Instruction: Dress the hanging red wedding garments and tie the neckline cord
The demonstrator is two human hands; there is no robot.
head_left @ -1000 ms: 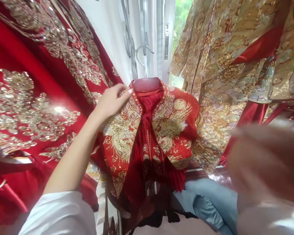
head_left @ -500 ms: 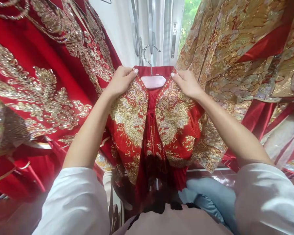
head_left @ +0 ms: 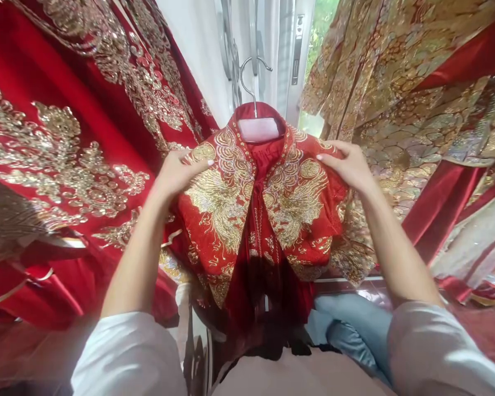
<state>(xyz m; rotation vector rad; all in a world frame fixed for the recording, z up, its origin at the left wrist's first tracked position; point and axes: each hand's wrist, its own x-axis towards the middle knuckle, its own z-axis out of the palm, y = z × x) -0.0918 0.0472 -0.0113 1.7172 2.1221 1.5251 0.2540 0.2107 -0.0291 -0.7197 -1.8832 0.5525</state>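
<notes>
In front of me a red jacket [head_left: 214,214] with gold embroidery hangs on a clothes hanger [head_left: 242,82], whose metal hook rises above the stand-up collar. The jacket's front lies apart in the middle, over a dark red pleated garment [head_left: 260,165]. My left hand [head_left: 179,171] grips the left shoulder, thumb on top of the cloth and fingers behind it. At the opposite shoulder my right hand [head_left: 346,164] holds the cloth the same way. The fingertips of both hands are mostly hidden by the fabric. A pale panel [head_left: 258,130] shows inside the collar.
A large red gown [head_left: 124,126] with gold and silver sequins hangs close on the left. Gold patterned garments [head_left: 412,132] hang on the right. Behind the hanger are a white curtain [head_left: 193,33] and a door frame with a lock plate [head_left: 297,52]. Jeans [head_left: 350,324] show below.
Both hands have moved from beside the collar outward and down to the jacket's shoulders. The collar now stands rounded instead of stretched straight. The hook appears slightly higher.
</notes>
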